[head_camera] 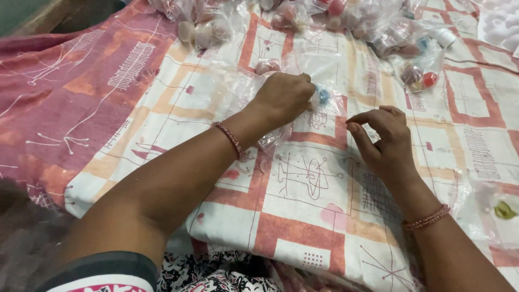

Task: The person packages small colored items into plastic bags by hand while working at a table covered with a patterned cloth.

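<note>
A patterned cloth (303, 184) in cream, orange and maroon, printed with thin line drawings and blocks, covers nearly the whole frame; it lies rumpled, its folded edge running along the lower middle. In the upper left corner a strip of brown wood (54, 16) shows beside a dull green surface (16, 13); at the upper right edge sits something white and bumpy (500, 24), too cropped to identify. The light is soft and even, with faint shadows.

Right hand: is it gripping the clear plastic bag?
No. The right hand hovers over the patterned cloth with fingers curled on nothing, while the left hand presses the clear plastic bag.
</note>
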